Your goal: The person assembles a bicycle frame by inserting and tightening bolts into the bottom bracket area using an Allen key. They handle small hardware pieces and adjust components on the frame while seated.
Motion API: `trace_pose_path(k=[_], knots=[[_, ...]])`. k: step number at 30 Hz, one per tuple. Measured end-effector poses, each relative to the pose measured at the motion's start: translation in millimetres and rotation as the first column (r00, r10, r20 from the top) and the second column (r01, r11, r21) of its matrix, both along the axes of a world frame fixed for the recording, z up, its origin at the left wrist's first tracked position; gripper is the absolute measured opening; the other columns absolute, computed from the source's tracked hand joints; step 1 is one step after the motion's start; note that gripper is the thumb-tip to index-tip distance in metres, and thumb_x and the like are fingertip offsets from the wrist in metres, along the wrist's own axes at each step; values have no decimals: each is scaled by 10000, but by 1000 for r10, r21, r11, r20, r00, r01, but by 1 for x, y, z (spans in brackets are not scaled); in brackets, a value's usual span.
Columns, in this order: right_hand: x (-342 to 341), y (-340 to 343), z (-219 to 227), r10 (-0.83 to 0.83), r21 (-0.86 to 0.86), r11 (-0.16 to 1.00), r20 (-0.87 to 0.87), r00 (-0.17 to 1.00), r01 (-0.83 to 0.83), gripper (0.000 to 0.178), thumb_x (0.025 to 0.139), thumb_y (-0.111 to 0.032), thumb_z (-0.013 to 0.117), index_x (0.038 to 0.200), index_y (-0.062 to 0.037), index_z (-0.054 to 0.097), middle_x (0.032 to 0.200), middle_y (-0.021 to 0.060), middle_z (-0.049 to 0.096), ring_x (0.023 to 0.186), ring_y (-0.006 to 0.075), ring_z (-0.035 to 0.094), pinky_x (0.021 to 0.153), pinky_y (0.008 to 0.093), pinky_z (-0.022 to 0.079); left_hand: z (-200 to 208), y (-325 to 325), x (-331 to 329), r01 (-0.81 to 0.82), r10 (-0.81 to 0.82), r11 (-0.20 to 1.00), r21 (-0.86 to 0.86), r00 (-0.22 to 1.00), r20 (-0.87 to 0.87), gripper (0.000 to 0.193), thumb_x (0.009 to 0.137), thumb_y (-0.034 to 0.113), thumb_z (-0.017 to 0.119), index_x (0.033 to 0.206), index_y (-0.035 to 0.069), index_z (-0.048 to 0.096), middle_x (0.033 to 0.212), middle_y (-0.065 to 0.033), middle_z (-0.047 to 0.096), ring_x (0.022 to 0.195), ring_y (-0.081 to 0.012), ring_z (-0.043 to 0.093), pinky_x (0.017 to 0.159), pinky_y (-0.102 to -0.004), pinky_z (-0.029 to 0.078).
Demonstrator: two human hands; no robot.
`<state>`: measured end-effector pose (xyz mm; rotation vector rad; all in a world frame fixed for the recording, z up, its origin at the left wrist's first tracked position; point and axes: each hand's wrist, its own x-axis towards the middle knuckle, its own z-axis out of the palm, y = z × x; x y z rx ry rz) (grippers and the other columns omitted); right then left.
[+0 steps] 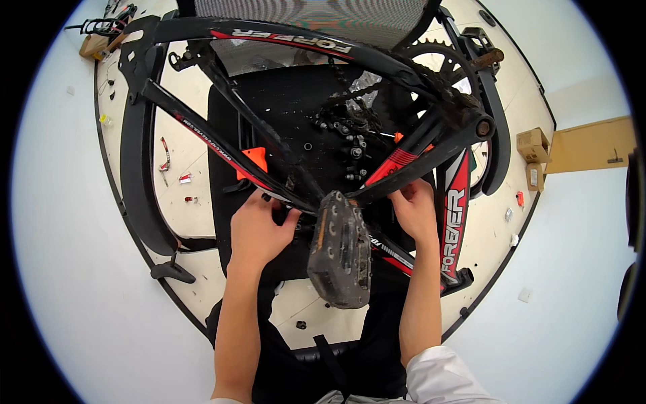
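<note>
A black, red and white bicycle frame (pixel 232 160) lies across a black office chair, one crank arm and its worn black pedal (pixel 340 252) pointing toward me. My left hand (pixel 259 232) is curled at the frame's left lower tube, thumb beside the pedal; its other fingertips are partly hidden behind the tube. Right of the pedal, my right hand (pixel 415 207) is bent in under the crank arm (pixel 424 163). Its fingertips are covered, so what they grip cannot be made out. The toothed chainring (pixel 441 50) sits at the far right of the frame.
Small dark bolts and fittings (pixel 356 151) lie on the chair seat (pixel 269 101), near an orange piece (pixel 254 163). Chair armrests (pixel 141 182) flank the frame. Small parts are scattered on the pale floor. Cardboard boxes (pixel 533 145) stand at the right wall.
</note>
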<state>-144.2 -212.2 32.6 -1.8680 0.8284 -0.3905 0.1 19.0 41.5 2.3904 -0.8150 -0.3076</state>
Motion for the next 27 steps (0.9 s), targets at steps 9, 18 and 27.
trace_pose_path(k=[9,18,27], knots=[[2,1,-3,16,27,1000,6,1000,-16,198,924,-114,652,1061,19,702,806,70,708,706,95,633,648,254,502,-3,1,4,-19,26,999,45,986,-163,179,809,172,702,919,36,663,837,-105,662,776,-298,671,681,-402,537],[4,3,5,33,-2,999,-51,998,-33,197,938,-128,646,1067,4,712,801,59,706,693,86,617,640,252,500,-10,3,6,19,-29,998,-55,981,-193,192,802,183,713,890,24,651,759,-124,625,713,-311,640,652,-409,518],[3,2,4,43,19,999,-29,999,-43,203,950,-140,646,1077,5,710,824,56,717,691,84,621,640,251,501,-12,3,3,33,-36,999,-39,995,-90,173,789,153,738,872,18,669,718,-122,621,684,-304,644,644,-408,511]])
